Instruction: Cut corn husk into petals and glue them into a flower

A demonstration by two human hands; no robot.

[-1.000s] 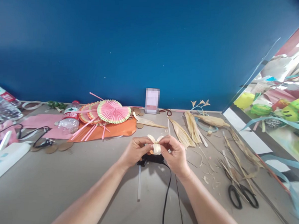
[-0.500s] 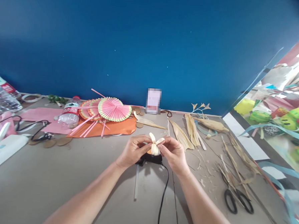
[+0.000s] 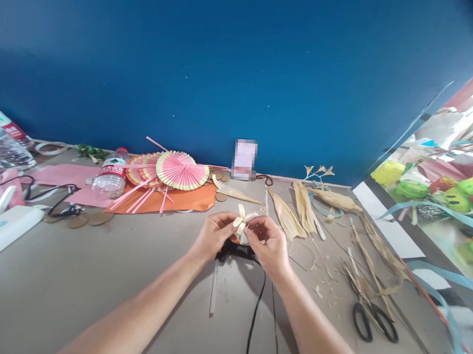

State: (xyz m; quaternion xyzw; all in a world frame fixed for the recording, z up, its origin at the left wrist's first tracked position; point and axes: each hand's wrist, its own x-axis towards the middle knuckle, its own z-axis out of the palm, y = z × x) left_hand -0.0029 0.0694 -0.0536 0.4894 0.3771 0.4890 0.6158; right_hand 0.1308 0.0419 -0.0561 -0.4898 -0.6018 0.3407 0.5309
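Between my two hands, near the middle of the view, is a small pale husk flower point(image 3: 240, 223) with curled petals. My left hand point(image 3: 216, 234) pinches its left side between thumb and forefinger. On the other side, my right hand point(image 3: 268, 242) has its fingertips pressed together on the flower's right petals. Just beneath the flower lies a black glue gun point(image 3: 238, 250) with an orange part near its tip, partly hidden by my hands. A clear glue stick point(image 3: 213, 292) extends from it towards me, and a black cord point(image 3: 255, 315) runs down the table.
Black-handled scissors point(image 3: 374, 319) lie at the right among husk scraps. Dried husks point(image 3: 286, 214) are spread behind my right hand. Pink paper fans point(image 3: 181, 170) rest on orange paper point(image 3: 195, 198) at the back left, beside a plastic bottle point(image 3: 110, 175). A blue wall point(image 3: 226, 65) stands behind.
The flower's petals have shifted, with one now curved over to the right. My right hand has turned slightly and moved a little left.
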